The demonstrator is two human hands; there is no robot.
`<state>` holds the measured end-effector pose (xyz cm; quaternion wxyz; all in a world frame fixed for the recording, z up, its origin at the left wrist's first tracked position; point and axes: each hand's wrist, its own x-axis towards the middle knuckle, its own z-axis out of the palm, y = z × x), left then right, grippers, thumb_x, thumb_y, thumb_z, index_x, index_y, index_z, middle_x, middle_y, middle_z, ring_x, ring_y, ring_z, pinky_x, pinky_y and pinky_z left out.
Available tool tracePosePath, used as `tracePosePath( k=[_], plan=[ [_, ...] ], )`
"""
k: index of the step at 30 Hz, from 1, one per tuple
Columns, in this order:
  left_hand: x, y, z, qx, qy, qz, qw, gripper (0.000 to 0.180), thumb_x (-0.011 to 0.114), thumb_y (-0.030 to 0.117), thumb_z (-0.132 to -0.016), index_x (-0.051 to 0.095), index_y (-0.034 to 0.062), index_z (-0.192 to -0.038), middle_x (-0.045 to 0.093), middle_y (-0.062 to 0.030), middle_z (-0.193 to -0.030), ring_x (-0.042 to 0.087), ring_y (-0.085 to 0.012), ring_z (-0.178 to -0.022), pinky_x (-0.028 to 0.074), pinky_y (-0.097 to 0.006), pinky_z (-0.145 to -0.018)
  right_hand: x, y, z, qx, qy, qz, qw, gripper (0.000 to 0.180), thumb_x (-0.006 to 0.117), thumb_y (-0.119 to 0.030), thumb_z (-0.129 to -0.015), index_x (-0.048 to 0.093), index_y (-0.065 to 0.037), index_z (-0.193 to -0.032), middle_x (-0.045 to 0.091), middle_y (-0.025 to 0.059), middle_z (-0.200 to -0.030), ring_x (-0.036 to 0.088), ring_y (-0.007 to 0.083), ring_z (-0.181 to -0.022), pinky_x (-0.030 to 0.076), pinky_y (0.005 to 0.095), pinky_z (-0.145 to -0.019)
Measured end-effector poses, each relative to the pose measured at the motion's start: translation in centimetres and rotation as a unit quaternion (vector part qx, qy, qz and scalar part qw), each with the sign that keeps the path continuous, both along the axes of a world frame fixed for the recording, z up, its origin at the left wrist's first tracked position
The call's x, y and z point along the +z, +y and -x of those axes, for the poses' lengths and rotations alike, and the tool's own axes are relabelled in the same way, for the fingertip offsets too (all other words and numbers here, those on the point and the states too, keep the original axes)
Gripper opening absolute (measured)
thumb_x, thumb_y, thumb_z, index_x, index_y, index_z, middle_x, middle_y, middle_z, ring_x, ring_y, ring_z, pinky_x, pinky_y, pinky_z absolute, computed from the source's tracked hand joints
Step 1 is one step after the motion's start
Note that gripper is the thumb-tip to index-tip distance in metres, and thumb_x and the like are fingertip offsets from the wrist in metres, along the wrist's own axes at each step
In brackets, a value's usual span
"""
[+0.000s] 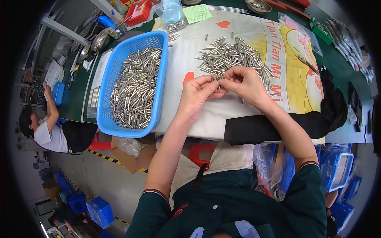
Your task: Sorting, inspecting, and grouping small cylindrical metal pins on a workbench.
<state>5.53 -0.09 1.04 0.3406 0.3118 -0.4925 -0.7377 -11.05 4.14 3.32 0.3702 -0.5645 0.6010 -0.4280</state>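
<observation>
My left hand [199, 93] and my right hand [247, 84] meet over the near side of the cloth, their fingertips closed together on a few small metal pins [216, 77]. Just beyond them a loose pile of silvery metal pins [230, 54] is spread on the cloth, partly hidden by my right hand. To the left stands a blue plastic basket [104, 105] holding many more of the same pins [137, 87]. How the pins sit between my fingers is too small to make out fully.
A printed cloth [178, 115] covers the green table. A black sleeve-like cloth [262, 129] lies along the near edge. Farther off are a green paper slip [197, 14], a red bin [139, 15], and a metal bowl [258, 6]. Another person [45, 131] works at the left.
</observation>
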Motion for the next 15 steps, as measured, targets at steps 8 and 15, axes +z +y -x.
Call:
tracePosePath(
  k=[8,15],
  plan=[
    [0.1,-0.4,-0.4,-0.036,0.037,-0.069,0.996,0.027,0.049,0.015,-0.094,0.057,-0.0077,-0.105,0.064,-0.0135,-0.094,0.067,-0.0213,-0.081,0.056,-0.025,-0.073,0.2,0.0,0.5,0.025,-0.019,-0.023,0.999,0.022,0.068,-0.018,-0.077,0.061,0.002,-0.069,0.056,0.0002,-0.058,0.046,0.0038,-0.053,0.038,0.0222,-0.047],
    [-0.1,-1.1,-1.0,-0.099,0.139,-0.190,0.967,0.030,0.045,0.013,-0.094,0.053,-0.0133,-0.107,0.063,-0.0187,-0.097,0.065,-0.0286,-0.090,0.057,-0.026,-0.073,0.2,0.0,0.8,0.054,-0.025,-0.053,0.997,0.020,0.063,-0.019,-0.082,0.062,0.000,-0.077,0.052,-0.0047,-0.063,0.042,0.0018,-0.057,0.033,0.0200,-0.050]
  ],
)
